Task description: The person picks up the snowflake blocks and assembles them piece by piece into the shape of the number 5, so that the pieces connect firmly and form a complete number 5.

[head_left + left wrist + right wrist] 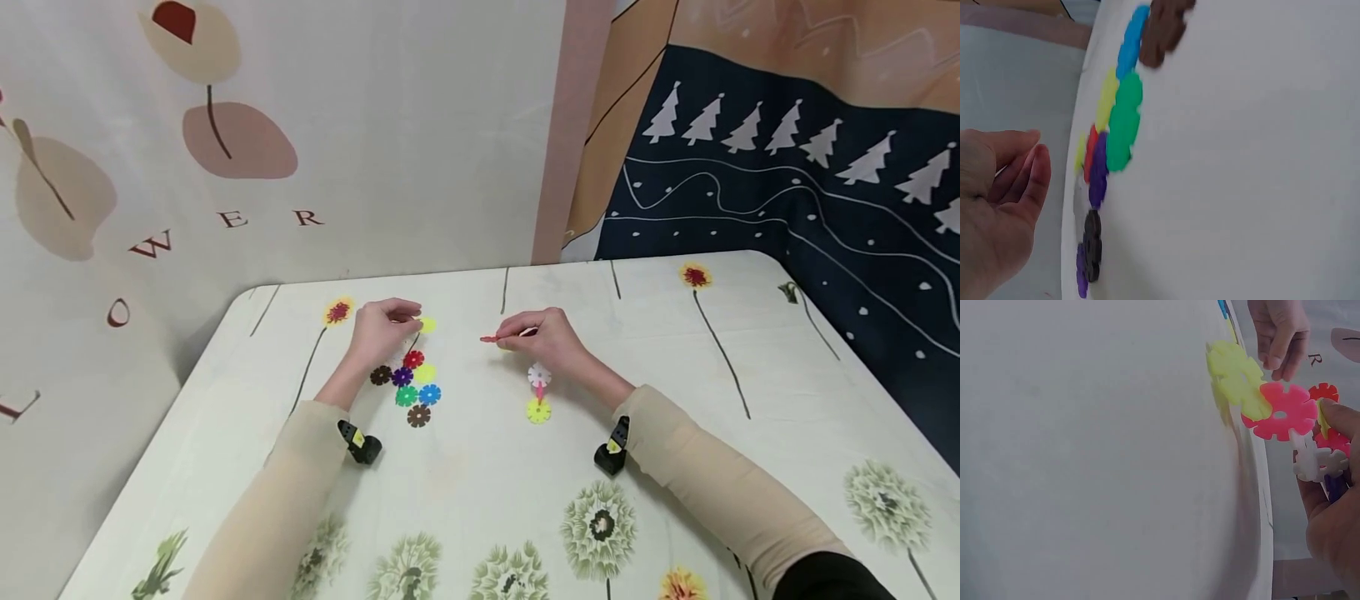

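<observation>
My right hand [551, 342] grips a chain of interlocking snowflake discs. In the right wrist view a yellow disc [1235, 378] is slotted to a pink disc [1285, 412], then white discs [1319, 459]; a red disc [1324, 392] and a purple disc [1335, 486] show by the fingers, which partly hide the chain. My left hand [382, 331] hovers over the far side of the loose discs, its fingers loosely curled with nothing visible between them. A yellow disc [427, 325] lies just past its fingertips.
Loose discs lie left of centre: red [413, 359], purple [402, 377], green [407, 396], blue [430, 394], brown [419, 416] and dark brown [381, 375]. They rest on a flower-printed tablecloth [480, 475]. A printed curtain [420, 167] hangs behind the table.
</observation>
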`<state>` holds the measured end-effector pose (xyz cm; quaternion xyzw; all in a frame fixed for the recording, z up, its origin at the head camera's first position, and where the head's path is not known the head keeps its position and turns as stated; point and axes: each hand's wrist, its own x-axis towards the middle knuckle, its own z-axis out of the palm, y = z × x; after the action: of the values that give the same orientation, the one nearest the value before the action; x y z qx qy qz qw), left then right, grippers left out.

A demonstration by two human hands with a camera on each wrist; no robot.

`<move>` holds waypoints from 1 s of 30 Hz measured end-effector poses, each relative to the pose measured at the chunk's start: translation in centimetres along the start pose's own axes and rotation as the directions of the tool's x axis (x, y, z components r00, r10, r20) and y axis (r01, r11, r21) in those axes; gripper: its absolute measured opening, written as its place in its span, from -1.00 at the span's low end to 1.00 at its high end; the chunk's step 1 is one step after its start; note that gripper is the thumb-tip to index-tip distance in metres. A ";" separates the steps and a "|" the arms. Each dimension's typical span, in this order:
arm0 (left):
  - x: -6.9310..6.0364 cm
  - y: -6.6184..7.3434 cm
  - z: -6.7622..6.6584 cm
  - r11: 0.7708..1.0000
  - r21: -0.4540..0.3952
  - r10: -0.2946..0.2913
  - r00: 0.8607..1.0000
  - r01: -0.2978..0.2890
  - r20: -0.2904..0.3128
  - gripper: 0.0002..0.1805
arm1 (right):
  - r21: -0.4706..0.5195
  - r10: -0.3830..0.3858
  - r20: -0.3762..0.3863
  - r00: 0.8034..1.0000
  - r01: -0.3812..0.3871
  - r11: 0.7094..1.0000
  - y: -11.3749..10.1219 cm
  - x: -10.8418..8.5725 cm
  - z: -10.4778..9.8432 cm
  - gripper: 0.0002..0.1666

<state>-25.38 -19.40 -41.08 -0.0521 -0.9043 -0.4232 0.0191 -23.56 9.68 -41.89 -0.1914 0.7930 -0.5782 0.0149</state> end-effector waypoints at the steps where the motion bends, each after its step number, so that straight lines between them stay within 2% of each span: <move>1: 0.2 -0.2 0.0 1.000 0.013 -0.013 1.000 0.013 -0.001 -0.68 | 0.003 0.003 0.001 1.000 -0.003 1.000 0.0 0.0 0.0 -0.89; 5: 1.2 -0.6 0.0 0.998 0.046 -0.037 0.999 0.035 0.032 -0.66 | 0.021 0.017 0.008 1.000 -0.017 1.000 -0.1 -0.1 -0.1 -0.87; 11: 2.0 -0.9 0.3 0.993 0.112 -0.044 0.994 0.032 0.102 -0.58 | -0.013 0.028 0.000 1.000 -0.028 1.000 -0.3 -0.2 -0.2 -0.86; 15: 2.1 -1.0 0.5 0.992 0.119 -0.043 0.992 0.029 0.117 -0.60 | -0.035 0.044 0.000 0.999 -0.044 0.998 -0.3 -0.3 -0.4 -0.85; 21: 1.7 -1.1 0.4 0.996 0.086 -0.027 0.990 0.015 0.137 -0.62 | -0.028 0.039 -0.004 0.999 -0.039 0.999 -0.2 -0.3 -0.4 -0.86; 30: 1.4 -1.0 0.2 0.998 0.063 0.016 0.986 -0.027 0.165 -0.80 | -0.037 0.030 -0.014 0.999 -0.030 0.999 -0.2 -0.3 -0.5 -0.87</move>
<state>-26.89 -19.81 -41.85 -0.0957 -0.9155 -0.3876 -0.0491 -23.39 10.16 -41.63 -0.1758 0.8066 -0.5641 0.0146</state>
